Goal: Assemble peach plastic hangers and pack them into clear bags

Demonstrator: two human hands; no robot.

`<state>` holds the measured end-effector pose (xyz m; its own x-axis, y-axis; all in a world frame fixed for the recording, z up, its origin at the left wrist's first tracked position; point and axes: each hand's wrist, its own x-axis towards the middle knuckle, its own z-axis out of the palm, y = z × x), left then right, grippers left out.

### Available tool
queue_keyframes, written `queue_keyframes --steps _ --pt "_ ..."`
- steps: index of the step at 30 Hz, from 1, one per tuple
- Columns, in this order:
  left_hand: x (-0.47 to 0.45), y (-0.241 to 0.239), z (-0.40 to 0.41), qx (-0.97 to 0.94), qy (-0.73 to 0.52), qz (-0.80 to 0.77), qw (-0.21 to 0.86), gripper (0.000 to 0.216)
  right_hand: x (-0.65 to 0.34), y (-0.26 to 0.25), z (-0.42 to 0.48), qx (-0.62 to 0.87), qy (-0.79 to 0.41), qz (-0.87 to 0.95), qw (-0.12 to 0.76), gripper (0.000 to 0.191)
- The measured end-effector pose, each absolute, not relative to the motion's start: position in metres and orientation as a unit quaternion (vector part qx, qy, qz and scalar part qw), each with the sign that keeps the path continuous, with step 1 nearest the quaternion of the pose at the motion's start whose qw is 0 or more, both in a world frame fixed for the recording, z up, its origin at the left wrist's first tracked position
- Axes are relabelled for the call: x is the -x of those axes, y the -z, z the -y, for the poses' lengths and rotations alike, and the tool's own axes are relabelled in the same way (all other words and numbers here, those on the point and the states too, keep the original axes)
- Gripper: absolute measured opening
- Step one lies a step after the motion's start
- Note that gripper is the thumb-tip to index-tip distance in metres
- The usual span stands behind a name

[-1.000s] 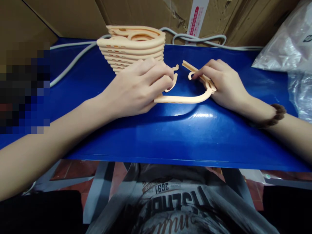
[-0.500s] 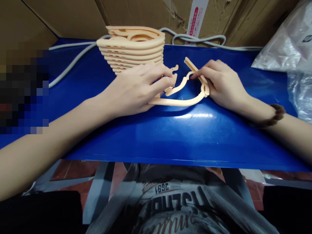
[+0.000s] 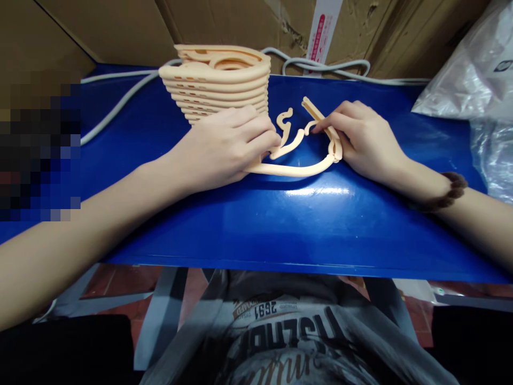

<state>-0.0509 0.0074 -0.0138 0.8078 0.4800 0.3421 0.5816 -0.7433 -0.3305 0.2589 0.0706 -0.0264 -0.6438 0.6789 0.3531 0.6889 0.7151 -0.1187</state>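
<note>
both hands, left [image 3: 230,144] and right [image 3: 360,136], pinch a curved, smooth peach plastic hanger [image 3: 296,168] on a glossy blue board [image 3: 280,224].

A glossy blue counter [image 3: 256,224] carried a tall stack of peach plastic hangers [image 3: 218,80] at its far side. A grey-white cable [image 3: 120,102] ran along the back edge, before brown cardboard boxes [image 3: 120,27] bearing a red-and-white label [image 3: 320,32]. Crinkled clear plastic bags [image 3: 476,80] lay at the right.
</note>
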Motion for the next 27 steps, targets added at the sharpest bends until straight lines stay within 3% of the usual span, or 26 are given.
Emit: queue_keyframes --steps 7,11,16,22,27 --pt "0.055 0.017 -0.011 0.910 0.091 0.295 0.278 0.038 -0.259 0.025 -0.069 0.385 0.020 0.905 0.179 0.040" --pt "0.056 0.018 -0.014 0.910 0.100 0.287 0.281 0.047 -0.260 0.027 -0.070 0.378 0.043 0.909 0.171 0.042" --pt "0.057 0.022 -0.017 0.918 0.113 0.314 0.213 0.065 -0.264 0.031 -0.076 0.360 0.057 0.915 0.171 0.045" --pt "0.058 0.022 -0.018 0.929 0.161 0.322 0.082 0.049 -0.267 0.033 -0.080 0.346 0.081 0.917 0.181 0.042" --pt "0.054 0.017 -0.014 0.938 0.154 0.302 0.075 0.043 -0.267 0.036 -0.081 0.338 0.094 0.917 0.188 0.041"
